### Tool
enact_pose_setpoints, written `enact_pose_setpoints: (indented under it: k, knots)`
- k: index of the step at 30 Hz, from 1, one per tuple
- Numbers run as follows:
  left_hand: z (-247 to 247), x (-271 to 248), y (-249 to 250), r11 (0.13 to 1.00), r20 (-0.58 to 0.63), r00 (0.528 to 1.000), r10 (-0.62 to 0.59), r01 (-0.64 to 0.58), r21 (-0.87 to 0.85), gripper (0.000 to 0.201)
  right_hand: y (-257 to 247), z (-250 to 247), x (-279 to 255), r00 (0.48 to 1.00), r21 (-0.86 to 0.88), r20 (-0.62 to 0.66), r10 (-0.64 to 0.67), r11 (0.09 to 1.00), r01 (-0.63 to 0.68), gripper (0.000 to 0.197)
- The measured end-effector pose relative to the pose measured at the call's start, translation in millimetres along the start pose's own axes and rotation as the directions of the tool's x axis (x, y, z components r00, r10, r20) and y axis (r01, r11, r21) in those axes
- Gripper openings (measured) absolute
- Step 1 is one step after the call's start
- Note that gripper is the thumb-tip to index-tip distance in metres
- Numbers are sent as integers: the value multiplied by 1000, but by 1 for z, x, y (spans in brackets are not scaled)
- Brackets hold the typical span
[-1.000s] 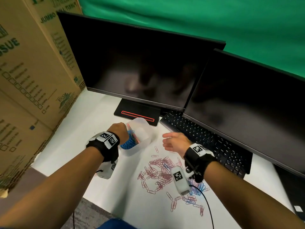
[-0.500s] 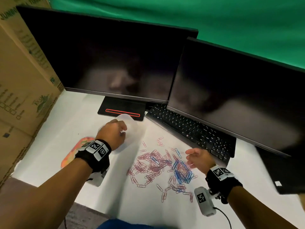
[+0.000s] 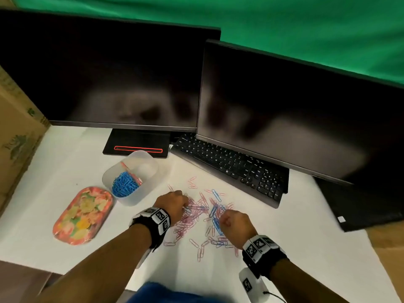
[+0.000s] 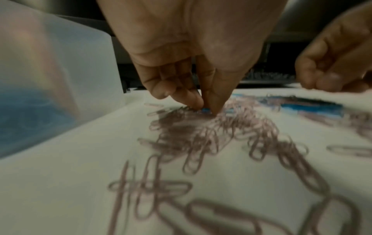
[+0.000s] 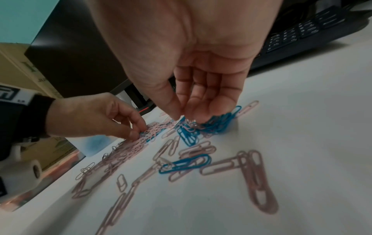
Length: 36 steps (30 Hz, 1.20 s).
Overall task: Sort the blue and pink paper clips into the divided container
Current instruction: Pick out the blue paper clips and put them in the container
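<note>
I judge us midway: blue clips fill one side of the divided container, many litter the worktop, my left hand pinches a blue clip, my right hand gathers blue ones loosely.

Bare white counter lies open to the right of the scattered paper clips and toward the near edge; the keyboard and two monitors wall off the far side; the divided container stands just left of the clips, with the patterned tray beside it; a cardboard box closes the far left; a strip of bare counter runs between tray and box.
</note>
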<state>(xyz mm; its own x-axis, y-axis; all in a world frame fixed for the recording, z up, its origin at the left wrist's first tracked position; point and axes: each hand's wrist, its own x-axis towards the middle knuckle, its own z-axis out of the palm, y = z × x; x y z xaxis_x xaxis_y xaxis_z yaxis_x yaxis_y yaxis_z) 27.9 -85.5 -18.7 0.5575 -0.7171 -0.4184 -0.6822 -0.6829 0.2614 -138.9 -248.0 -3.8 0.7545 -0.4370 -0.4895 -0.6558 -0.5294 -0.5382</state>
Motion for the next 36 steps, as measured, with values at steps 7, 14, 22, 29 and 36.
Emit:
enact_pose_setpoints:
  k: [7, 14, 22, 29, 36]
  knots:
    - [1, -7, 3, 997, -3, 998, -70, 70, 29, 22, -10, -14, 20, 999, -2, -38, 29, 1000, -29, 19]
    - [0, -19, -6, 974, -63, 991, -122, 107, -200, 17, -34, -25, 59, 992, -153, -102, 78, 984, -93, 21]
    - [-3, -23, -10, 814, -141, 956, -256, 134, -565, 33, -53, -16, 75, 997, -324, -30, 70, 943, -76, 27]
    - [-8, -19, -11, 393, 42, 959, -282, 155, -906, 32, -59, -20, 80, 994, -409, 42, 98, 910, -72, 37]
    - [-14, -14, 2, 194, 106, 942, -320, 174, -965, 25, -43, -18, 74, 999, -170, -21, 30, 985, -33, 16]
